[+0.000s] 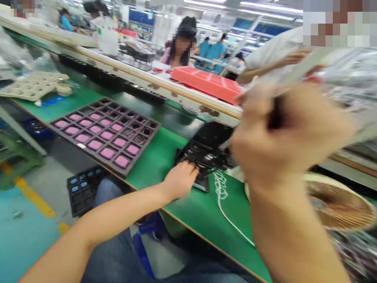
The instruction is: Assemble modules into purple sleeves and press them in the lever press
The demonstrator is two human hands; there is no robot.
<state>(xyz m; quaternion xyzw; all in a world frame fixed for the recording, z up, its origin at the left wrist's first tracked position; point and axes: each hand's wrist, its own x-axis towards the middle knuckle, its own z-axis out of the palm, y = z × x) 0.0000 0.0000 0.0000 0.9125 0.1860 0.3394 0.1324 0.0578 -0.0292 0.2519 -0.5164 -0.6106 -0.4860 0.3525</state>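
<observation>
My left hand rests on the front of a black metal fixture standing on the green table; its fingers curl over the fixture's edge and their tips are hidden. My right hand is raised close to the camera, blurred, fingers closed round a thin dark stick-like tool. A white coiled cable runs from the fixture across the table toward me.
A dark compartment tray with several pink parts lies to the left. A red tray sits on the raised rail behind. A round woven fan lies at right. Another black tray stands below the table edge. Other people work at the far benches.
</observation>
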